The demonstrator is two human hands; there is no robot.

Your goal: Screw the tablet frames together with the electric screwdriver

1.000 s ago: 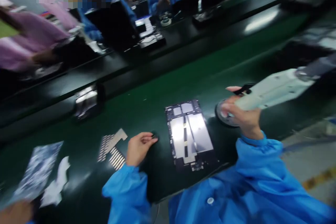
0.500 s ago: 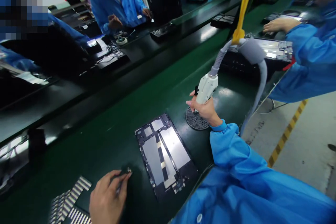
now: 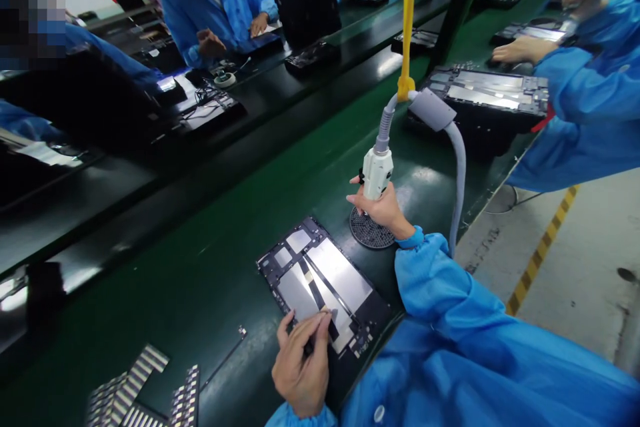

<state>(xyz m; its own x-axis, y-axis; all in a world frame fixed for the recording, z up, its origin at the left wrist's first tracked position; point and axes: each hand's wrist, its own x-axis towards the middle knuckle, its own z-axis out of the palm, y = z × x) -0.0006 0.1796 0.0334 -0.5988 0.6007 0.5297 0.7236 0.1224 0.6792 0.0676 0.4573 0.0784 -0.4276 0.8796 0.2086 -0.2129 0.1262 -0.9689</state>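
Note:
My right hand (image 3: 383, 207) is wrapped round a white electric screwdriver (image 3: 377, 172), whose lower end is over a round black gridded tray (image 3: 369, 232). The tip is hidden. My left hand (image 3: 303, 363) reaches over the lower half of an opened tablet (image 3: 340, 273), thumb and fingertips pressed together at its black ribbon cable (image 3: 314, 287). Whatever lies in that pinch is too small to make out. The tablet lies flat, showing silvery battery panels and small boards. Left of it, a thin black strip with a small connector (image 3: 243, 331) rests on the green bench.
Striped metallic strips (image 3: 137, 383) lie at the lower left. A grey cable (image 3: 457, 173) loops down from the screwdriver, hung on a yellow strap (image 3: 407, 27). Stacked tablets (image 3: 490, 97) stand at the back right, near a co-worker's sleeve (image 3: 590, 100). Other co-workers sit across the dark rail.
My left hand has moved right, from the small connector to the tablet, leaving the thin strip on the bench. The tablet has turned slightly. My right hand still holds the screwdriver over the tray.

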